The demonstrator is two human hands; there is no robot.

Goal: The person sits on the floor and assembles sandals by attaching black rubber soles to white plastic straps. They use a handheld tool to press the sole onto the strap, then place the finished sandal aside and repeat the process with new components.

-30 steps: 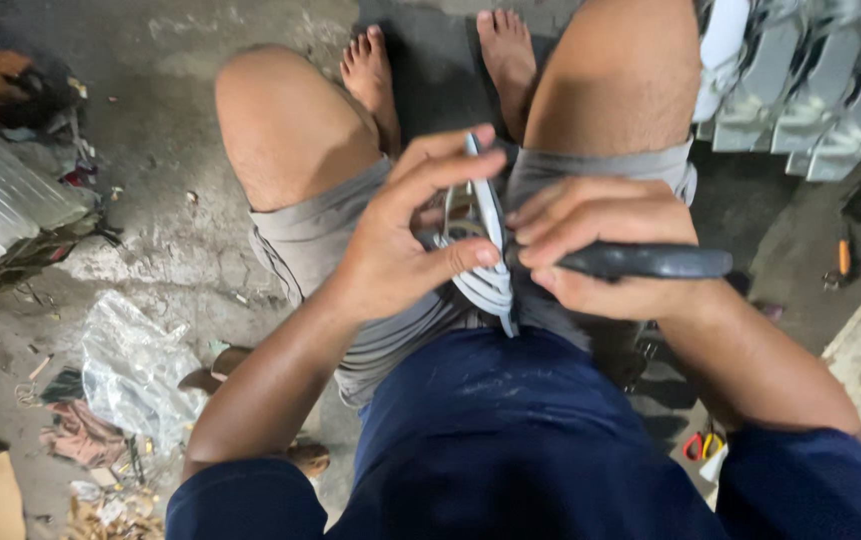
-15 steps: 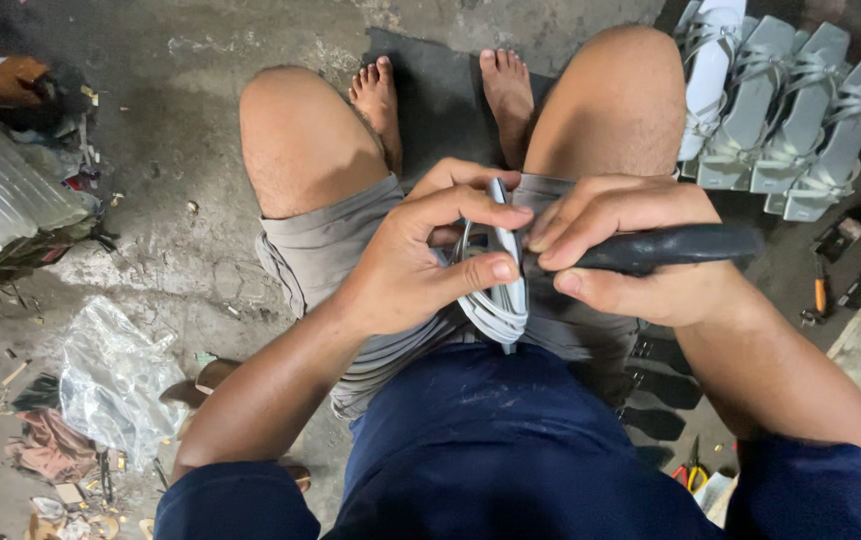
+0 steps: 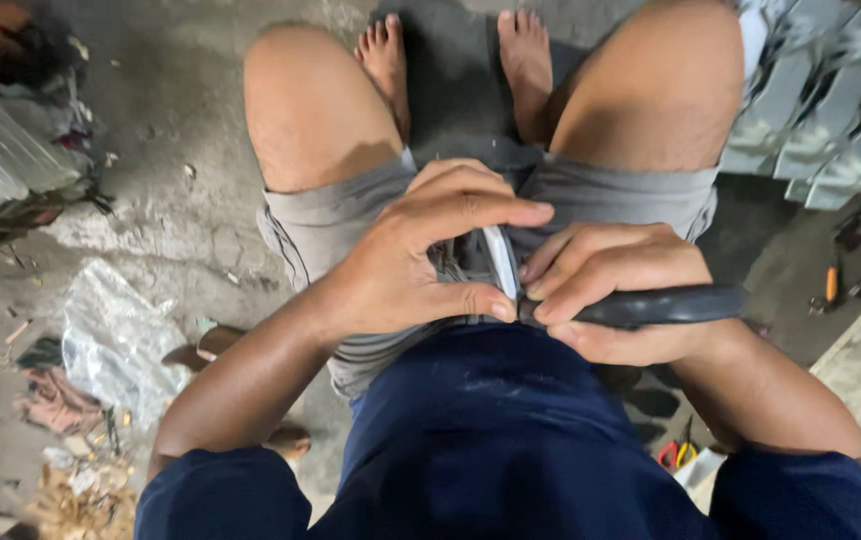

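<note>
Left hand [image 3: 420,260], centre frame, curled with thumb and forefinger pinched, its forearm running to lower left. Right hand [image 3: 615,290], just to its right and touching it, fingers closed in a fist, its forearm running to lower right. Bare knees spread at top.

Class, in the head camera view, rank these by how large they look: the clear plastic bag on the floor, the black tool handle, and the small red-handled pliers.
1. clear plastic bag
2. black tool handle, though it is nearer the camera and partly hidden in the right hand
3. red-handled pliers
</note>
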